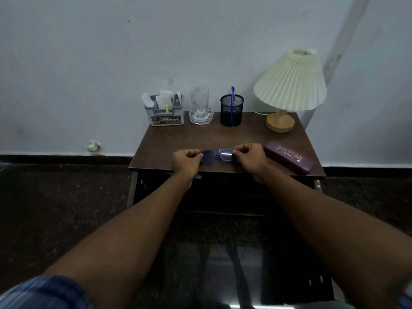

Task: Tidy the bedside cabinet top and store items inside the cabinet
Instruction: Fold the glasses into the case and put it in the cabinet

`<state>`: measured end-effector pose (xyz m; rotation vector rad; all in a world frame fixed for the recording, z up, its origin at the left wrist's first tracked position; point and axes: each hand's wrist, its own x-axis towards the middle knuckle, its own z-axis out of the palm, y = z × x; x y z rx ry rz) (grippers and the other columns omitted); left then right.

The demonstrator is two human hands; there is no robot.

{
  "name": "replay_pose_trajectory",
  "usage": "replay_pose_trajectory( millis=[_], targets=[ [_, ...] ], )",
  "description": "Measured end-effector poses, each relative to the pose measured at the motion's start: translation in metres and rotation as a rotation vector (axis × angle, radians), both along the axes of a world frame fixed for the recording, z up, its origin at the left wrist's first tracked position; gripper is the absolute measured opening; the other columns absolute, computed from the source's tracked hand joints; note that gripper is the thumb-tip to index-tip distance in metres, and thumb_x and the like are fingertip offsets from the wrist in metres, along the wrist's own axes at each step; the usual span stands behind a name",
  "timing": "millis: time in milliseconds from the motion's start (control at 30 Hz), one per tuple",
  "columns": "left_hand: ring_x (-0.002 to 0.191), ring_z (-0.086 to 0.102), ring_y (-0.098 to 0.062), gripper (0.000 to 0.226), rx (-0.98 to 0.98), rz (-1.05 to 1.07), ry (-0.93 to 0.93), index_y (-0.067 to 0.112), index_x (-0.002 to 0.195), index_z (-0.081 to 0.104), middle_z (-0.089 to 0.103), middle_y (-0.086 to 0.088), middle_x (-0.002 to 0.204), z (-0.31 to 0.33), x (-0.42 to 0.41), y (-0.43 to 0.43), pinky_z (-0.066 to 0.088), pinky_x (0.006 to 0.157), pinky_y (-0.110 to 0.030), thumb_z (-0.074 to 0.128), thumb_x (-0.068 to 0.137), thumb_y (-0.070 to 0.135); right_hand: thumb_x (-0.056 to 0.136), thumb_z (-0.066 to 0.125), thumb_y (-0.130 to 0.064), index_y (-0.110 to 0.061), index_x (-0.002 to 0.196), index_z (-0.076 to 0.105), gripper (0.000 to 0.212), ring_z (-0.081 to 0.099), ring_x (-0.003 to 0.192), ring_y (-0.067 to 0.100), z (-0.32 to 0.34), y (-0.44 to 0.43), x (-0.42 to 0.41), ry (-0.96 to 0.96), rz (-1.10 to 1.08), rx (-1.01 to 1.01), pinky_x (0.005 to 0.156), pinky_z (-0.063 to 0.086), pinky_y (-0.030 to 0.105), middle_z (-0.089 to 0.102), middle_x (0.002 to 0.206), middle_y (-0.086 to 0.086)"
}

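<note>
A pair of blue-framed glasses (217,155) is held just above the front of the brown cabinet top (223,136). My left hand (186,162) pinches the glasses' left end and my right hand (250,158) pinches the right end. A purple glasses case (289,156), closed, lies on the top's right front corner, just right of my right hand. Along the back stand a grey organiser with papers (164,111), a clear glass mug (200,108), a black mesh pen cup with a blue pen (231,110) and a cream pleated lamp (289,85).
The cabinet stands against a pale wall, its dark front (223,192) in shadow below the top. Dark speckled floor (55,208) lies on both sides. A small crumpled scrap (93,146) sits at the wall base on the left.
</note>
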<state>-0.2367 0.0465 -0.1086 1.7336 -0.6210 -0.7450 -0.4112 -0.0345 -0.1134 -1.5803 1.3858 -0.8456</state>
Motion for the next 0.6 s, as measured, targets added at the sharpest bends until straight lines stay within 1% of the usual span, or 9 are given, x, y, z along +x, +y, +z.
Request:
replay_pose_trajectory(
  millis=[67, 167, 333, 433, 533, 600],
  targets=[
    [0.098, 0.073, -0.026, 0.018, 0.011, 0.032, -0.068, 0.003, 0.104, 0.078, 0.078, -0.013, 0.104, -0.002, 0.002, -0.008, 0.058, 0.097, -0.04, 0.075, 0.087, 0.006, 0.088, 0.071, -0.016, -0.009, 0.093, 0.079, 0.012, 0.064, 0.078, 0.011, -0.005, -0.004, 0.005, 0.03, -0.018, -0.03, 0.079, 0.053, 0.032, 0.076, 0.088, 0.004],
    [0.099, 0.073, -0.021, 0.018, 0.028, 0.074, -0.139, 0.008, 0.103, 0.08, 0.079, -0.007, 0.104, 0.001, 0.004, -0.015, 0.057, 0.098, -0.035, 0.075, 0.086, 0.011, 0.087, 0.071, -0.017, -0.011, 0.093, 0.08, 0.012, 0.065, 0.079, 0.009, -0.009, -0.008, 0.012, 0.068, -0.026, -0.065, 0.078, 0.053, 0.028, 0.077, 0.089, 0.003],
    [0.099, 0.073, -0.02, 0.019, 0.031, 0.074, -0.174, 0.008, 0.104, 0.079, 0.079, -0.006, 0.103, -0.001, 0.006, -0.018, 0.056, 0.099, -0.034, 0.075, 0.086, 0.01, 0.088, 0.072, -0.017, -0.009, 0.096, 0.08, 0.014, 0.07, 0.086, 0.014, -0.011, -0.009, 0.013, 0.101, -0.025, -0.07, 0.085, 0.056, 0.032, 0.078, 0.094, 0.005],
    [0.098, 0.072, -0.018, 0.019, 0.051, 0.087, -0.193, 0.01, 0.104, 0.08, 0.079, -0.004, 0.103, -0.001, 0.005, -0.017, 0.056, 0.099, -0.033, 0.076, 0.085, 0.011, 0.087, 0.073, -0.017, -0.01, 0.096, 0.079, 0.013, 0.07, 0.086, 0.014, -0.01, -0.009, 0.012, 0.09, -0.032, -0.059, 0.086, 0.057, 0.032, 0.077, 0.094, 0.003],
    [0.094, 0.07, -0.015, 0.023, 0.068, 0.074, -0.188, 0.011, 0.107, 0.078, 0.078, -0.002, 0.103, 0.004, 0.005, -0.014, 0.056, 0.096, -0.029, 0.076, 0.084, 0.009, 0.087, 0.075, -0.018, -0.007, 0.103, 0.077, 0.02, 0.068, 0.089, 0.014, -0.005, -0.007, 0.011, 0.07, -0.024, -0.026, 0.09, 0.057, 0.034, 0.077, 0.1, 0.006],
    [0.091, 0.067, -0.012, 0.027, 0.085, 0.059, -0.181, 0.012, 0.11, 0.077, 0.075, 0.0, 0.101, 0.01, 0.006, -0.011, 0.057, 0.094, -0.028, 0.076, 0.084, 0.007, 0.086, 0.076, -0.018, -0.005, 0.105, 0.076, 0.024, 0.066, 0.087, 0.015, -0.001, -0.005, 0.009, 0.044, -0.026, 0.01, 0.09, 0.056, 0.038, 0.076, 0.101, 0.01]
  ],
)
